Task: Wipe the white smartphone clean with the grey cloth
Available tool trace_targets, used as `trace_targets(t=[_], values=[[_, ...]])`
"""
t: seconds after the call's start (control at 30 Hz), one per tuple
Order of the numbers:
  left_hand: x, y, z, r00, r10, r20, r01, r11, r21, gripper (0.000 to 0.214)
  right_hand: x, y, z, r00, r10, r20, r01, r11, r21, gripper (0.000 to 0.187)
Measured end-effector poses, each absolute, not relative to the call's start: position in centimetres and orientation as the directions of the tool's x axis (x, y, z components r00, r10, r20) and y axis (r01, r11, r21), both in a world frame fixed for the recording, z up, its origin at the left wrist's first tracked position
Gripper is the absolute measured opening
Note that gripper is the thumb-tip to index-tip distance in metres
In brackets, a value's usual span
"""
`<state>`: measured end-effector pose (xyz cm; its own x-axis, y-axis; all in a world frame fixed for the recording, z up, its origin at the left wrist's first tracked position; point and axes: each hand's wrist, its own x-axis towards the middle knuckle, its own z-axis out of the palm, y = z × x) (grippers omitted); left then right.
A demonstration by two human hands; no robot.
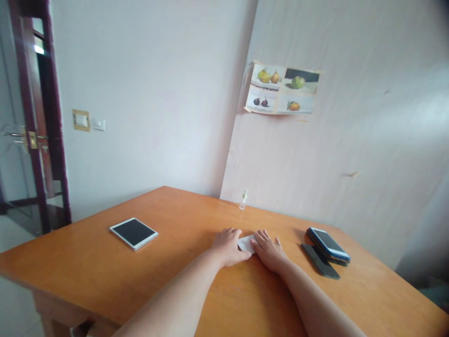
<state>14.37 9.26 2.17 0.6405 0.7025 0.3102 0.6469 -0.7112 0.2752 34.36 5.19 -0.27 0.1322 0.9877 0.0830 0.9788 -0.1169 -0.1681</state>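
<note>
Touching apparent paper (246, 244), both grips (227, 245) (269, 250) spread

A wooden table (87, 267) with an orange-brown top fills the lower view. On its left part lies a white-bordered tablet (134, 232), its screen dark. A small clear pump bottle (242, 202) stands upright near the far edge; it is too small to tell what it holds. On the right, a phone (328, 240) with a white front tops a short stack, and a dark flat slab (320, 263) lies just beside it. Behind, a pale board (343, 131) stands against the white wall (150, 93), bearing a sheet of four fruit pictures (298, 89). Two switch plates (81, 120) sit side by side on the wall, near a purplish door frame (59, 117) at far left.
</note>
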Motion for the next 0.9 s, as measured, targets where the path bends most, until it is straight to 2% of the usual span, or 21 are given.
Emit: trace_targets(t=[0.13,0.2,0.3,0.37,0.57,0.7,0.77,0.9], values=[[14.6,9.8,1.2,0.647,0.690,0.323,0.613,-0.724,0.318,0.057,33.3,4.9,0.4,0.160,0.982,0.096,0.973,-0.140,-0.183,0.063],[14.7,10.0,1.0,0.633,0.702,0.327,0.603,-0.712,0.360,0.056,31.8,4.3,1.0,0.077,0.993,0.093,0.969,-0.053,-0.240,0.064],[14.6,10.2,0.7,0.611,0.717,0.337,0.587,-0.695,0.415,0.062,29.8,3.3,1.6,-0.132,0.985,0.112,0.924,0.163,-0.345,0.065],[14.6,10.2,0.6,0.593,0.727,0.346,0.594,-0.685,0.423,0.072,29.5,3.2,1.6,-0.173,0.978,0.115,0.907,0.204,-0.369,0.065],[14.9,10.1,0.8,0.555,0.771,0.311,0.642,-0.635,0.429,0.063,33.6,5.2,0.2,0.082,0.990,0.117,0.947,-0.041,-0.319,0.068],[15.0,10.1,0.7,0.571,0.756,0.322,0.631,-0.654,0.417,0.076,33.7,5.5,-0.3,0.103,0.988,0.118,0.945,-0.060,-0.320,0.071],[14.9,10.0,0.7,0.588,0.732,0.344,0.620,-0.681,0.390,0.067,32.4,4.8,0.0,0.045,0.992,0.119,0.943,-0.003,-0.332,0.074],[14.9,10.1,0.9,0.622,0.707,0.335,0.608,-0.706,0.363,0.031,30.1,3.4,1.0,-0.094,0.986,0.137,0.921,0.138,-0.364,0.074]])
